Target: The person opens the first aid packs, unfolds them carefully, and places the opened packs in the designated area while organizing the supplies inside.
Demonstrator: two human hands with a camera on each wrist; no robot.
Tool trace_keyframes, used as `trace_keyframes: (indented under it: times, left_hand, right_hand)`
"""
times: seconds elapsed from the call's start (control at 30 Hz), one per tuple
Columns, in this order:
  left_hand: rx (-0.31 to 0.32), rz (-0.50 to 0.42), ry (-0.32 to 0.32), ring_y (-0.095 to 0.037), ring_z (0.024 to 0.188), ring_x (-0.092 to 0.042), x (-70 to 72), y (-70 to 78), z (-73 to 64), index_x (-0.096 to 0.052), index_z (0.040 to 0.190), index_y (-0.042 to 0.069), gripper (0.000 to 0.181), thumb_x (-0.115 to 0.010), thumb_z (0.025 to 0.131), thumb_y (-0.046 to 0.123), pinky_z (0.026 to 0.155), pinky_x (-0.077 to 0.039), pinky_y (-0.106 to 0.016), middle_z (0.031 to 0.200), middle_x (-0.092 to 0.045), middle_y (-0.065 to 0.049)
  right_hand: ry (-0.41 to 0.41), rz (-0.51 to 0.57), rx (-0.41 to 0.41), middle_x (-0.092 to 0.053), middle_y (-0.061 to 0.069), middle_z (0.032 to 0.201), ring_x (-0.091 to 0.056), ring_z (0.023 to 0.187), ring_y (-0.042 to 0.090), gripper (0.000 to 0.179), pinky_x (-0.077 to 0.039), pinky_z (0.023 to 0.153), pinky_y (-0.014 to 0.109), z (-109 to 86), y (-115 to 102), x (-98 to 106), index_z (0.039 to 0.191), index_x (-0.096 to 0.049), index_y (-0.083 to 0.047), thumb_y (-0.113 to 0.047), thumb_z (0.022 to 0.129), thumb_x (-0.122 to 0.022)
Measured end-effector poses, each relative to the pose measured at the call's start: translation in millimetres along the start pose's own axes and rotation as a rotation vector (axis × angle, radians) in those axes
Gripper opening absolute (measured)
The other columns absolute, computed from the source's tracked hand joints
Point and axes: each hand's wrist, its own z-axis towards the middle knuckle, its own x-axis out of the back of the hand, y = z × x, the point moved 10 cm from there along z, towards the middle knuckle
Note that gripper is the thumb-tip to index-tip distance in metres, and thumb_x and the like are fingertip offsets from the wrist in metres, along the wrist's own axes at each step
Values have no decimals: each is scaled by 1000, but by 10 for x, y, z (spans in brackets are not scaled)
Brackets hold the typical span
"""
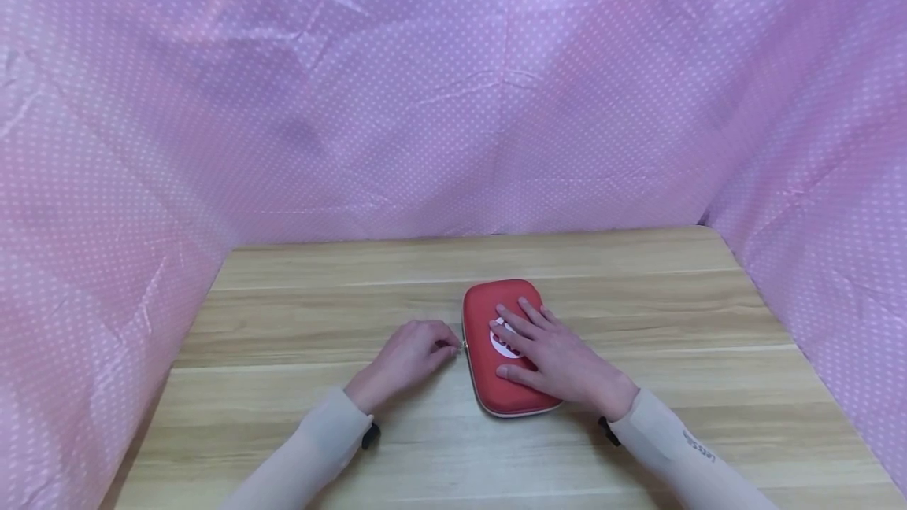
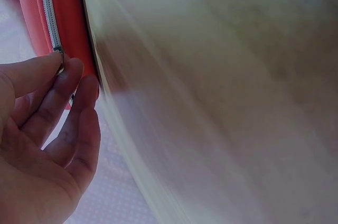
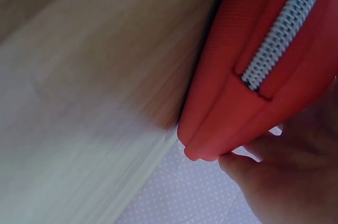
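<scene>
A red zippered hard case (image 1: 489, 380) with a white round label lies on the wooden table. My left hand (image 1: 411, 354) is at its left side, and in the left wrist view thumb and forefinger pinch the zipper pull (image 2: 60, 67) at the end of the grey zipper teeth (image 2: 48, 10). Across the top of the case my right hand (image 1: 560, 352) rests flat with fingers spread, partly covering the label (image 1: 505, 339). The right wrist view shows one end of the zipper (image 3: 285, 31) on the case's side, where the teeth are closed.
The wooden table (image 1: 298, 297) extends around the case on every side. A pink cloth with white dots (image 1: 425, 101) hangs behind the table and along both sides. Dark wrist straps show beneath both sleeves.
</scene>
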Motion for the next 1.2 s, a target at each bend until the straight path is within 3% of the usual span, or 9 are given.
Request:
trace_keyframes:
  times: [1.2]
  left_hand:
    - [-65, -41, -78, -3, 89, -67, -173, 166, -239, -82, 102, 17, 11, -79, 93, 13, 86, -58, -30, 95, -75, 11]
  right_hand:
    - [18, -9, 1, -31, 9, 168, -18, 156, 40, 70, -21, 123, 62, -3, -12, 2, 157, -46, -18, -60, 102, -54]
